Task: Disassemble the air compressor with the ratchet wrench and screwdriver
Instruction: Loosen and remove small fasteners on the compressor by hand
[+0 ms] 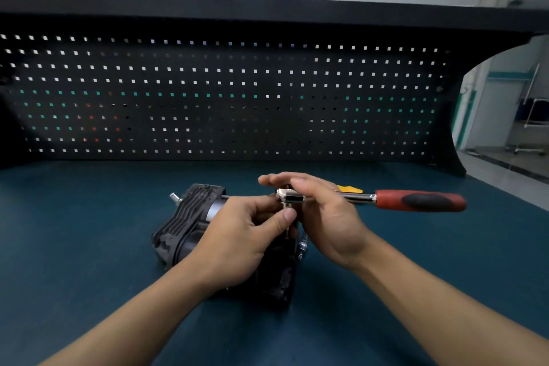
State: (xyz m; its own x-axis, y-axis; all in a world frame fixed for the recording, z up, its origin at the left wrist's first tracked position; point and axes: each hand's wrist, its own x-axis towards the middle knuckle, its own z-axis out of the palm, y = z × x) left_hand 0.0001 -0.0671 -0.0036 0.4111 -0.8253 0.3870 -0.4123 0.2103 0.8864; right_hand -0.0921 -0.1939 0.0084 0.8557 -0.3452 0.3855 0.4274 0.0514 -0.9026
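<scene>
Compressor (190,217) lay on the counter (89,246), one black finned body under and left of the left hand (237,244), looking whole, so by my read the teardown had barely begun. That hand pinched a thin bit below the one ratchet wrench (416,200). Right hand (323,217) curled over the wrench head, red handle jutting rightward. One yellow object (350,188) peeked behind, maybe the screwdriver.

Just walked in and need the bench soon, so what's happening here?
A person is working on a black air compressor lying on the green workbench. The right hand rests over the head of a ratchet wrench, its red handle pointing right. The left hand pinches the bit under that head, steadying it on the compressor. A yellow item lies behind, mostly hidden.
</scene>
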